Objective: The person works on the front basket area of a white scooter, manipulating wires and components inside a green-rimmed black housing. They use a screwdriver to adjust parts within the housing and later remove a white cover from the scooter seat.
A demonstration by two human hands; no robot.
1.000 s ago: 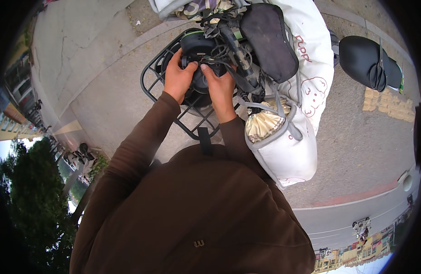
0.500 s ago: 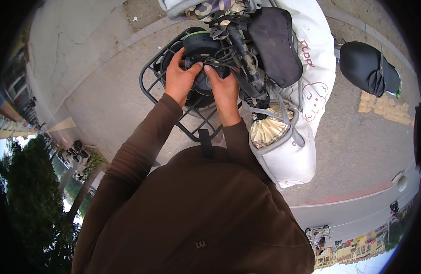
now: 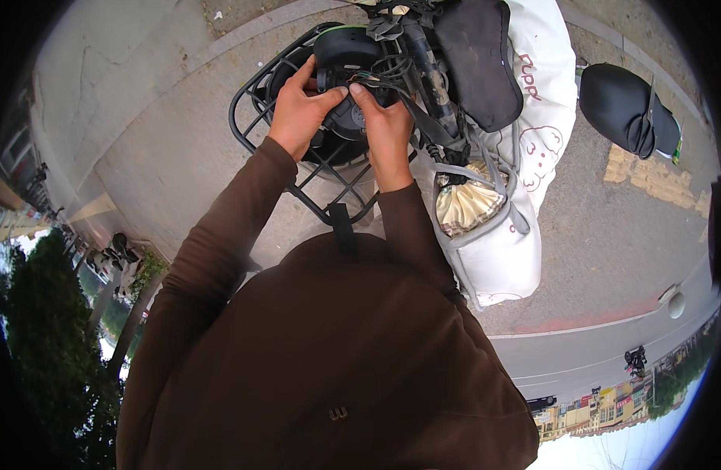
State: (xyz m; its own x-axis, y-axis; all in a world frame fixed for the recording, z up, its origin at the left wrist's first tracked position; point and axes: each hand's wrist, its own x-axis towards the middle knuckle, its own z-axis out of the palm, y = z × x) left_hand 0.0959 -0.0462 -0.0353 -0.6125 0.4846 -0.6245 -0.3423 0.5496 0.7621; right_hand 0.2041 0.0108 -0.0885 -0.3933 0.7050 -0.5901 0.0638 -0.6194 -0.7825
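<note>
The left hand [image 3: 298, 113] and the right hand [image 3: 388, 133] hold a black part [image 3: 346, 116] in a narrow pinch, thumbs almost together, within the outline of the black basket [image 3: 233, 116]. Thin wires [image 3: 366, 77] crowd the fingers, and a dark pad [image 3: 482, 66] and a white bag [image 3: 501, 262] fill the right side. Farther right, scissors [image 3: 648, 125] rest on a black seat [image 3: 611, 102].
</note>
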